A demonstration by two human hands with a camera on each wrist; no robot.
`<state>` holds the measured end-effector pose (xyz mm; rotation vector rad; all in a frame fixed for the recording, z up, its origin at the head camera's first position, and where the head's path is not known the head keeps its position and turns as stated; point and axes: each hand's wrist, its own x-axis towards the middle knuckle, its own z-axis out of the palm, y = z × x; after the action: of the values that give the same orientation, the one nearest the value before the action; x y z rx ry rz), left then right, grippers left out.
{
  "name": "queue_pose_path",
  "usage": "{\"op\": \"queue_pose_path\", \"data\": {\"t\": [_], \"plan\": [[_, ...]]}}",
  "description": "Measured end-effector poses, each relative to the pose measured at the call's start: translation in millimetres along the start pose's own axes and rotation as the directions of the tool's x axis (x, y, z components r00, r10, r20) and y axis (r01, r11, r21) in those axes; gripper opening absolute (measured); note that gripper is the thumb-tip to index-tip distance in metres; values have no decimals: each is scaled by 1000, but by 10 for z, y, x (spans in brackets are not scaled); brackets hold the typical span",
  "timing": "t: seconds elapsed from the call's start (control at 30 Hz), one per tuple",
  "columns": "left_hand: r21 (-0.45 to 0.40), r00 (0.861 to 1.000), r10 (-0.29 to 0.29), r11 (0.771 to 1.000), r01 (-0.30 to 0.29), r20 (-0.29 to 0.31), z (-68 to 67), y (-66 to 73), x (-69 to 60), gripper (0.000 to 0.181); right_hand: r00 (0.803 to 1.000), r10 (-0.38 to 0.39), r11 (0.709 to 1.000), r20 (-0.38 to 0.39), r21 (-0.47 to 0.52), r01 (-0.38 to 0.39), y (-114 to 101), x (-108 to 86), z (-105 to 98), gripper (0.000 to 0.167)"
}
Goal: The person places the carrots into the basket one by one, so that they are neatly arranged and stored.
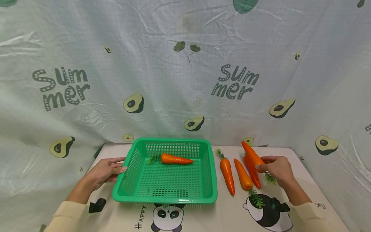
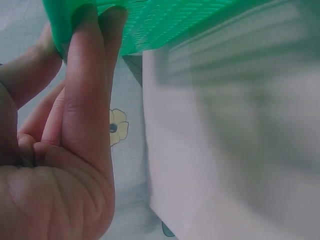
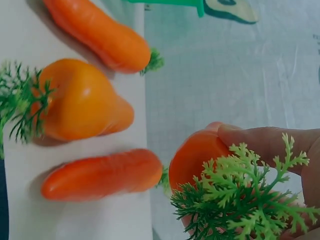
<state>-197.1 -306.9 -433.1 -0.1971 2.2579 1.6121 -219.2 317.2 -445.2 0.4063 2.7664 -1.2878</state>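
My left hand (image 1: 106, 171) pinches the left rim of a green plastic basket (image 1: 164, 201), thumb over the edge and fingers outside. In the left wrist view the fingertips press under the basket's rim (image 2: 62, 22). Inside the basket lies one orange carrot (image 1: 176, 159) with a green leafy top. My right hand (image 1: 279, 169) pinches another carrot (image 1: 251, 154) near its leafy end, tip pointing up and away. The right wrist view shows its thick end (image 3: 192, 162) and green leaves (image 3: 245, 195), which hide part of the fingers.
Right of the basket, three carrots lie on the white table: one beside the basket (image 1: 227, 175), a paler one (image 1: 242, 175) in the middle, and one (image 1: 252, 170) partly under the held carrot. A printed cloth (image 1: 174, 80) hangs behind the table.
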Motion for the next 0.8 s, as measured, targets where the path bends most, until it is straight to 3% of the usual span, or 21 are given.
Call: {"op": "queue_pose_path", "data": {"t": [0.47,0.8], "plan": [[-8,1000,-11,1000,12,4,-3,-51,-2,75,996,-61,998,70,-10,62,-232,-78,99,56],[2,1000,-7,1000,7,-13,5,-13,9,76,985,-125,992,117,0,126,-401,-82,147,54]]}}
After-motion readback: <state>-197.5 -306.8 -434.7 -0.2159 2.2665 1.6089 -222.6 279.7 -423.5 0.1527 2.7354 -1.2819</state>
